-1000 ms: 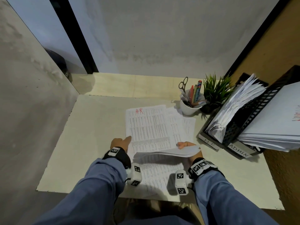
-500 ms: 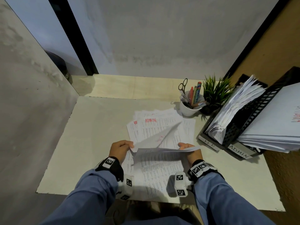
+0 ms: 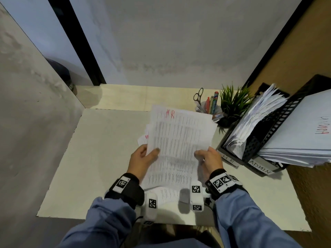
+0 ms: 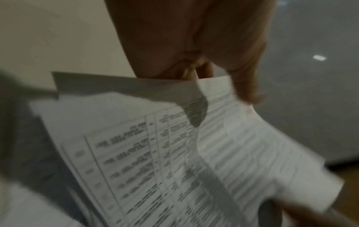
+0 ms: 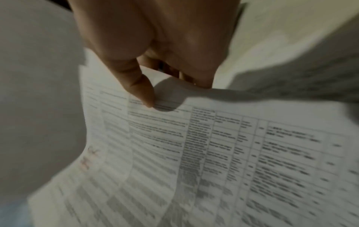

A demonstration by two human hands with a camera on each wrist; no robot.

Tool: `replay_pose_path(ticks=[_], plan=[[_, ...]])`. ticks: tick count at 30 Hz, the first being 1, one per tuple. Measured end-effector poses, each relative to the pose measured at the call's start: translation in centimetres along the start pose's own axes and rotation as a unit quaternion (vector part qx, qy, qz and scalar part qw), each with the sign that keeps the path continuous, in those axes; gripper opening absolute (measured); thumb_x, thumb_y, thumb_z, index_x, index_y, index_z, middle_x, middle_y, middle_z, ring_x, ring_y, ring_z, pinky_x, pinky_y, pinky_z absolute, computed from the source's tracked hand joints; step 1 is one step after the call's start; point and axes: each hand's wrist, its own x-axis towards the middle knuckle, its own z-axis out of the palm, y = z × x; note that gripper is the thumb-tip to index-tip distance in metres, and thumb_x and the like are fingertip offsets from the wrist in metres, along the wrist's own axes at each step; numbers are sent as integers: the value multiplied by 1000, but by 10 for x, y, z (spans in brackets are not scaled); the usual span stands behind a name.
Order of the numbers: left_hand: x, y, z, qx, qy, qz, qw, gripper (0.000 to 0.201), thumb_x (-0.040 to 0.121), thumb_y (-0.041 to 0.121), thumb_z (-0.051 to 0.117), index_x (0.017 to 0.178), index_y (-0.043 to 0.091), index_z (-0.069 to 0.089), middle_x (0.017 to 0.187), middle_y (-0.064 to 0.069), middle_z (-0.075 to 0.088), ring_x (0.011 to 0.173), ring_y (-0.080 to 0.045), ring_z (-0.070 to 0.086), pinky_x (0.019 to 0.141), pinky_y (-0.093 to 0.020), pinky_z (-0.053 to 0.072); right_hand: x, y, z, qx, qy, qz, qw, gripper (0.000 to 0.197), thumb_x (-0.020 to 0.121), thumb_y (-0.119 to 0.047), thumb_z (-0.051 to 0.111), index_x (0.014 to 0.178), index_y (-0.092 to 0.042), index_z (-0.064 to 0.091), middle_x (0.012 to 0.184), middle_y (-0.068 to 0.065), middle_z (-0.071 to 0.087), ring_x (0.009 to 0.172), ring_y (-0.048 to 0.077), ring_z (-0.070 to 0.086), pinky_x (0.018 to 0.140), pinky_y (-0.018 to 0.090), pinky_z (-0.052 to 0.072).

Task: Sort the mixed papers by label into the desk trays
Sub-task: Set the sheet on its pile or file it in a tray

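Note:
A printed sheet marked HR in red (image 3: 179, 138) is held up above the desk, tilted toward me. My left hand (image 3: 145, 158) pinches its left edge, thumb on top. My right hand (image 3: 208, 156) pinches its right edge. Both wrist views show the sheet (image 4: 204, 153) (image 5: 204, 145) gripped between thumb and fingers. Under it lies the pile of mixed papers (image 3: 143, 139), mostly hidden; one corner with red writing sticks out at the left. At the right stand two black trays: one labelled HR (image 3: 231, 161) and one labelled ADMIN (image 3: 260, 169), both full of paper.
A white cup with scissors and pens (image 3: 208, 108) and a small green plant (image 3: 232, 104) stand behind the papers. Walls close in the desk (image 3: 100, 158) at the left and back. The trays sit at its right edge.
The top sheet was lifted off the pile by both hands, turned over and raised; it now faces me with the HR label at its far end.

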Motion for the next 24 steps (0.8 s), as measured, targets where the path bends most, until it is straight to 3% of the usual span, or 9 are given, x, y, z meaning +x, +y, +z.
replay_pose_path(ticks=[3,5,8,12,14,17,19,21,24], plan=[[-9,40,20,47,72,131,988,7,85,1,63,87,7,60,84,0,68,74,-6,67,63,-13,52,-18,-34,15,-110,-6,-137,984,23,80,9,58,77,-13,64,80,4,66,76,7,64,73,26,52],[-12,65,29,50,118,182,975,11,85,1,63,88,11,59,81,5,66,72,-4,64,58,-8,49,-34,-59,22,-98,-2,-234,967,28,81,9,61,74,-18,61,74,0,62,64,-4,60,65,17,50],[-16,77,32,18,130,215,968,22,85,4,64,84,25,61,82,14,66,72,7,63,61,-5,47,-51,-76,23,-56,2,-317,947,32,80,11,62,71,-20,59,72,-2,61,63,-4,58,60,13,49],[-11,39,27,111,91,107,984,13,88,13,63,98,21,63,93,8,66,86,-5,64,63,-11,48,-43,-37,15,-123,9,-201,972,19,84,9,54,73,-6,59,69,12,57,68,14,56,64,27,50],[-6,8,22,140,69,11,988,19,87,11,63,107,11,65,99,-2,68,94,-20,65,67,-17,49,-36,-10,6,-177,5,-119,977,20,87,6,51,72,-4,58,66,13,56,63,14,57,59,24,50],[-7,-4,18,40,59,-43,997,22,84,0,65,105,5,68,101,-12,72,100,-29,67,85,-34,54,-35,-7,-2,-211,1,-116,971,23,89,3,51,74,-13,60,73,7,62,73,21,62,56,17,49],[-10,15,22,55,72,4,996,8,85,1,65,91,4,68,86,-12,72,82,-19,71,71,-24,55,-37,-28,-3,-209,2,-173,963,19,90,-1,53,81,-14,63,84,17,66,82,32,63,67,27,56],[-11,50,32,147,91,95,980,20,85,5,65,68,12,59,63,1,62,57,-5,60,52,-12,46,-36,-57,-5,-242,35,-269,932,19,90,-7,56,107,-15,63,106,12,64,98,26,61,88,36,53],[-8,101,48,286,57,176,940,23,85,14,64,64,14,54,62,1,55,55,-10,50,54,-22,40,-12,-99,-16,-307,215,-310,874,70,85,-20,66,145,-11,30,150,8,30,136,19,30,111,28,22]])
